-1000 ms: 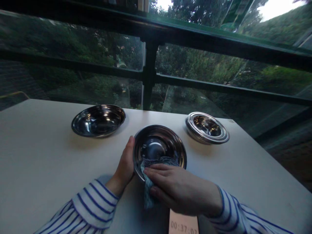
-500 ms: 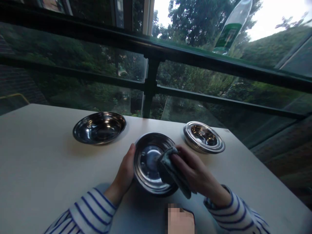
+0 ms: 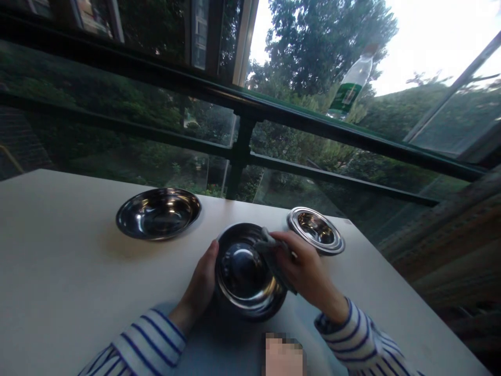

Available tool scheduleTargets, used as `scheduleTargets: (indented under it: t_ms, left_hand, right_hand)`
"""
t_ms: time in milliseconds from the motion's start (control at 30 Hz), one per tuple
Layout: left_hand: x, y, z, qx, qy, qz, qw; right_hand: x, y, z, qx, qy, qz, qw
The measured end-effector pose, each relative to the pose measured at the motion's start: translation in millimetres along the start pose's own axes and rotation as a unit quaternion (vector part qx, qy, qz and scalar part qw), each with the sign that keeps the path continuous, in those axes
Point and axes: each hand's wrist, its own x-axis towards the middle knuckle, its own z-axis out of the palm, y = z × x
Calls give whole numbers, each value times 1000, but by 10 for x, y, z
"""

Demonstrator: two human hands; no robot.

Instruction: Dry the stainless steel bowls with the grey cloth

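A shiny steel bowl is held up over the white table, its open side tilted toward me. My left hand grips its left side, thumb along the rim and the other fingers hidden behind the wall. My right hand is closed on a bunched grey-green cloth, pressed over the bowl's right rim. Part of the cloth hangs down outside that side.
At the back left of the white table lies a wide steel basin. Nested steel bowls stand at the back right, just beyond my right hand. A pixelated phone is in front of me. A plastic bottle stands on the railing.
My right hand has moved the cloth from the bowl's lower inside to its right side, then up to the right rim. The bowl has tilted somewhat; my left hand keeps its grip.
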Motion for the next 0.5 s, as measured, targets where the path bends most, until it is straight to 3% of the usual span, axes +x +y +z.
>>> scheduleTargets:
  t_ms: [100, 200, 333, 500]
  left_hand:
    - [-5, -6, 4, 2, -22, 2, 1000]
    - [-3, -25, -2, 16, -11, 9, 1000]
    - [1, -49, -18, 29, 13, 16, 999]
    - [-6, -51, -17, -1, -9, -2, 1000]
  right_hand:
    - [48, -48, 86, -215, -74, -90, 970]
    - [86, -67, 269, -312, -151, -77, 935]
    - [95, -80, 442, -303, -178, -40, 935]
    - [9, -171, 302, -221, -273, -78, 933]
